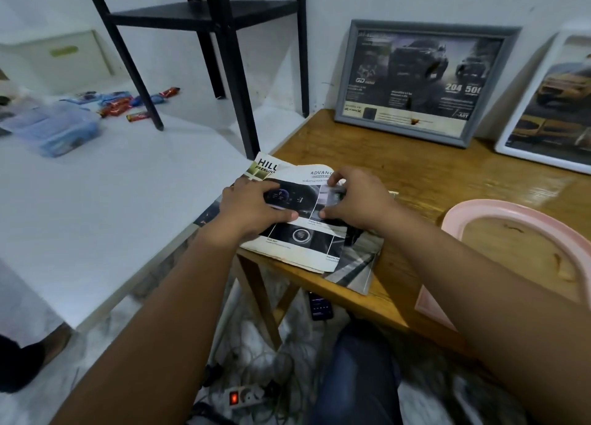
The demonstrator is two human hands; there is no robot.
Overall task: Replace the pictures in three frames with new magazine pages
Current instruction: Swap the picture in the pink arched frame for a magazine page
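Both hands were on a loose magazine page (297, 232) at the near-left corner of the wooden worktop (415, 181). Left hand (252, 208): fingers curled over the page's left part, thumb pressed on it, pinching it. Right hand (355, 197): fingers bent over the page's upper right, thumb tip down on the paper just beside the left thumb, gripping it. Under the page and the hands lay a magazine (355, 264), its corner showing below the right hand and overhanging the worktop edge. Beyond the hands, a grey frame (351, 73) with a dark car picture leaned against the wall. Right of it a white frame (527, 105) leaned likewise. Right of the right hand a pink frame (463, 213) lay flat, bare wood visible through its opening.
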